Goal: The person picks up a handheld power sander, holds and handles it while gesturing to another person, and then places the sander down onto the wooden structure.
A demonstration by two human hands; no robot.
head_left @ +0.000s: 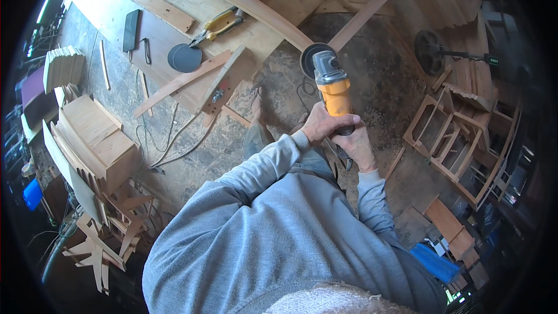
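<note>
Both of my hands are closed around a yellow and grey angle grinder (336, 94). My left hand (323, 123) wraps its body, and my right hand (357, 145) grips the rear end. The grinder's dark round disc (308, 63) points away from me, at the end of a long curved wooden piece (261, 11). A second wooden strip (369, 14) meets close to the same spot. Whether the disc touches the wood cannot be told, because the grinder head covers part of it.
A wooden work surface (244, 38) holds yellow-handled pliers (224, 25) and dark sanding discs (185, 58). Cords (177, 154) trail over the floor at left. Plywood boxes (96, 134) stand left; a wooden frame (453, 139) and a black round stand base (429, 52) are at right.
</note>
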